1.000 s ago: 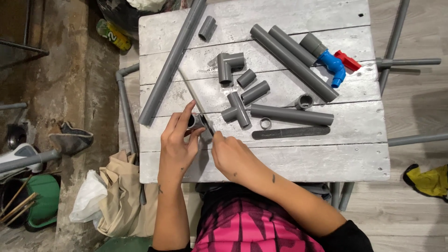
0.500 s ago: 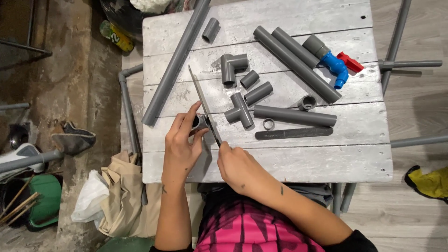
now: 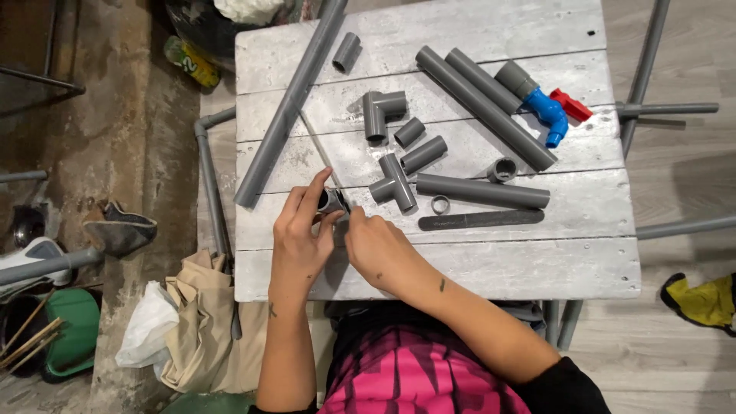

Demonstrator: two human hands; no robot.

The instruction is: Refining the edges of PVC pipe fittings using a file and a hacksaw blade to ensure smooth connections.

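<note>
Left hand point(image 3: 300, 234): grasping short grey pipe piece point(image 3: 331, 201) at near left of table point(image 3: 460, 264). Right hand point(image 3: 381, 249): clenched beside it, contents hidden. Tee fitting point(image 3: 395, 184) just right.

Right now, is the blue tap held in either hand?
No. The blue tap lies at the table's far right, while the left hand and right hand meet at a small grey fitting.

Left hand point(image 3: 300, 234): forearm rising from the near edge, palm down, fingers curled together in a pinch at the far end. Right hand point(image 3: 381, 249): forearm entering diagonally from the near right, fingers closed, knuckles up, touching the left hand's fingertips.
</note>
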